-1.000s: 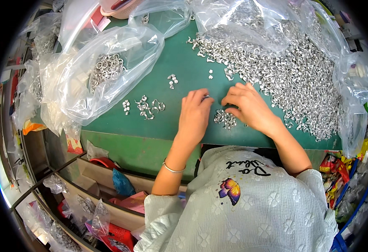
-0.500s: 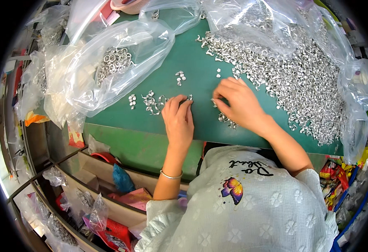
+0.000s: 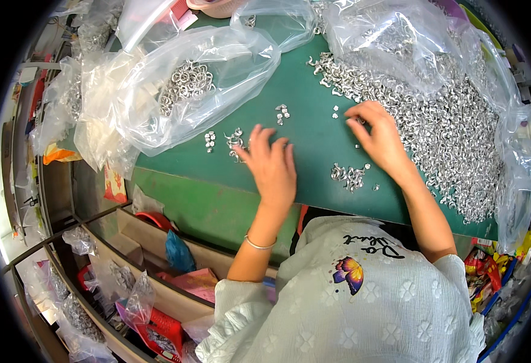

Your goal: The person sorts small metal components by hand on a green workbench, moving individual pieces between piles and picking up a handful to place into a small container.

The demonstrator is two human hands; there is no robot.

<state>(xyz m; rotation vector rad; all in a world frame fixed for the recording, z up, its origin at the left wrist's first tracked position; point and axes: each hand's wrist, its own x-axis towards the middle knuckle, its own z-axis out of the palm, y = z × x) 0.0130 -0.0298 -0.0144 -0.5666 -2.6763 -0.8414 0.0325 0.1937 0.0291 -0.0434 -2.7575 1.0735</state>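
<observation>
My left hand hovers over the green tabletop with its fingers spread and nothing visible in them. Its fingertips are beside a small cluster of curved silver metal pieces, partly covering it. My right hand is at the left edge of a large heap of similar curved metal pieces. Its thumb and index finger are curled together; whatever is between them is too small to make out. Closer to me lies another small group of silver pieces. Little flower-shaped silver bits sit between the hands, farther back.
At the left, a clear plastic bag lies open with silver rings inside. Clear plastic partly covers the big heap. More small bits lie near the bag. Below the table's edge are drawers with bags and red containers.
The whole view has shifted, the table appearing farther right. My left hand has spread its fingers and moved left over the cluster. My right hand has moved away from the near group toward the heap.
</observation>
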